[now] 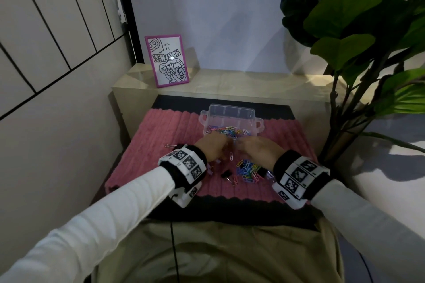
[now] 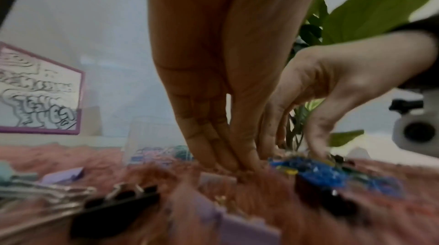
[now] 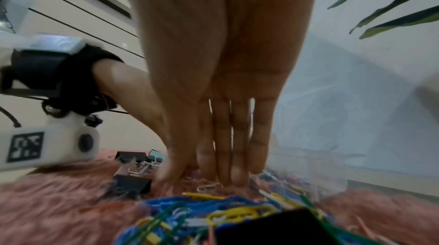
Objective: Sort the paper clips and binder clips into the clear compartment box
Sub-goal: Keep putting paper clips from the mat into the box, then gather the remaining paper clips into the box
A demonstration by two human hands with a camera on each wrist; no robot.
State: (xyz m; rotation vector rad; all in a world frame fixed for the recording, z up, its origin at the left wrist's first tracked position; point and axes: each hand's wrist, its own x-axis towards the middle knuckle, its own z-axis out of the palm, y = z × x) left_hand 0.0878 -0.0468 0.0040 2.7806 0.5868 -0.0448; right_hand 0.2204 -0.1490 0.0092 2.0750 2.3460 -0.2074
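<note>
The clear compartment box (image 1: 230, 119) stands open at the far side of the pink mat (image 1: 161, 135), with coloured paper clips (image 1: 227, 132) in its near compartments. My left hand (image 1: 211, 147) and right hand (image 1: 257, 148) are side by side just in front of it. The left hand's (image 2: 228, 164) straight fingers point down, tips on the mat. The right hand's (image 3: 228, 174) fingers are straight too, tips touching the mat by a white paper clip (image 3: 210, 187). I see nothing held in either hand. A pile of coloured paper clips (image 1: 248, 171) lies below the right hand.
Black binder clips (image 3: 133, 183) and a purple binder clip (image 2: 237, 226) lie on the mat by my left wrist. One black binder clip (image 1: 226, 174) sits beside the pile. A framed drawing (image 1: 166, 61) leans on the ledge behind. A leafy plant (image 1: 356, 30) stands at the right.
</note>
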